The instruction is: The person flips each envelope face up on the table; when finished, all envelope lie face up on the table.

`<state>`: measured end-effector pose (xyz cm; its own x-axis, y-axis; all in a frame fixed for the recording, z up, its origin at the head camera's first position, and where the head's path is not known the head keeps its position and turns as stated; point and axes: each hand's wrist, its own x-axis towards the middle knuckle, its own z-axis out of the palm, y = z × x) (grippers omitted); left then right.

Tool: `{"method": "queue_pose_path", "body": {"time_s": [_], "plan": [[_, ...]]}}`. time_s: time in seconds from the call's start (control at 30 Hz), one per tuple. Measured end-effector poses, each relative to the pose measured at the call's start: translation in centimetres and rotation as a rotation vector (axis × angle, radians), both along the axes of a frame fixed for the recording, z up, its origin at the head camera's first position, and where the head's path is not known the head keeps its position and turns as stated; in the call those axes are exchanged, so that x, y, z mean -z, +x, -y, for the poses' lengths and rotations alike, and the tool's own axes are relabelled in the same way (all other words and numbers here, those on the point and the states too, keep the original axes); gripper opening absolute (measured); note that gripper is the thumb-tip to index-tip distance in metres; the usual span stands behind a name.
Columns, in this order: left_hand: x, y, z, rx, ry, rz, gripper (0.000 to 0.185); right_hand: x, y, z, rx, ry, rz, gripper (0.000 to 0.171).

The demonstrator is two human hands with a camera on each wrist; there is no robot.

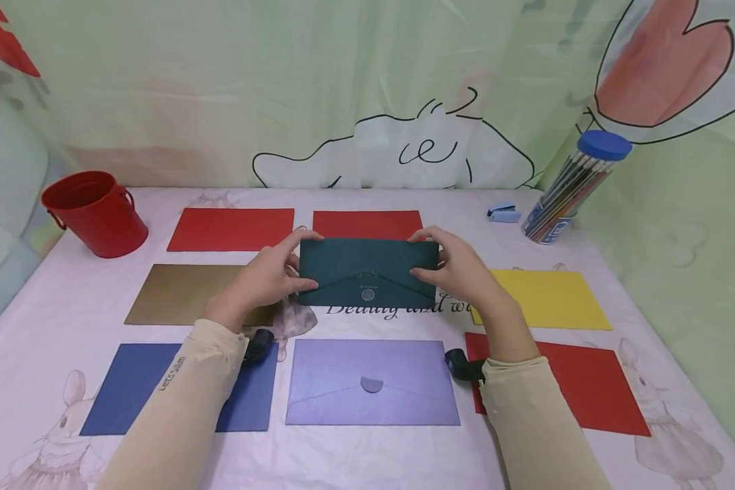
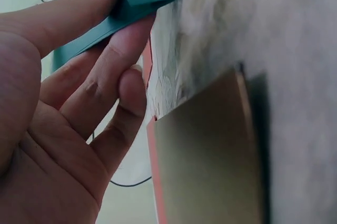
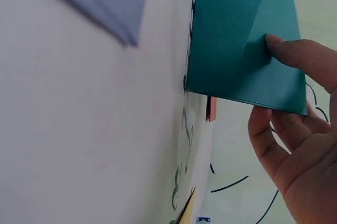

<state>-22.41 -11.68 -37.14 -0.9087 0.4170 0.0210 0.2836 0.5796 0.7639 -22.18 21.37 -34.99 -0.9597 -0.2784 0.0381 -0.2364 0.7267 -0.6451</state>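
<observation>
two hands hold up a dark green envelope (image 1: 367,272) over the middle of the table (image 1: 55,306). the left hand (image 1: 266,278) pinches its left end, with the thumb on the front and the fingers (image 2: 113,60) curled behind it. the right hand (image 1: 462,267) pinches the right end the same way, thumb on the front and fingers behind. the envelope's flap side faces the person, and a small round seal (image 1: 368,295) sits at the tip of the flap. the envelope is lifted a bit, tilted up toward the person.

other envelopes lie flat on the table all around it. just behind it is a red envelope (image 1: 367,224), and another red envelope (image 1: 233,229) lies to the left of that one. a gold envelope (image 1: 180,293) lies under the left hand. a yellow envelope (image 1: 551,299) lies by the right hand. in front are a blue envelope (image 1: 135,388), a purple envelope (image 1: 371,382) and one more red envelope (image 1: 582,391).

a red bucket (image 1: 94,212) stands at the far left. a tube of pencils (image 1: 572,190) with a blue lid leans at the far right, and a small blue stapler (image 1: 503,212) sits near it.
</observation>
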Motion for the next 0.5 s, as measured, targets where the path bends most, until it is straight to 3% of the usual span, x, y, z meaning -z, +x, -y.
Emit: {"method": "queue_pose_path", "body": {"time_s": [0.2,0.37,0.5], "plan": [[-0.09,0.02,-0.01,-0.003,-0.060,0.068,0.074,0.27,-0.09,-0.05,-0.002,0.039,0.054,0.058],[-0.13,0.10,-0.21,-0.008,-0.142,0.047,0.077,0.64,-0.23,0.07,-0.022,0.076,0.121,0.061],[-0.28,0.40,-0.52,0.004,-0.176,0.070,0.078,0.79,-0.26,0.10,-0.025,0.117,0.149,0.063]]}}
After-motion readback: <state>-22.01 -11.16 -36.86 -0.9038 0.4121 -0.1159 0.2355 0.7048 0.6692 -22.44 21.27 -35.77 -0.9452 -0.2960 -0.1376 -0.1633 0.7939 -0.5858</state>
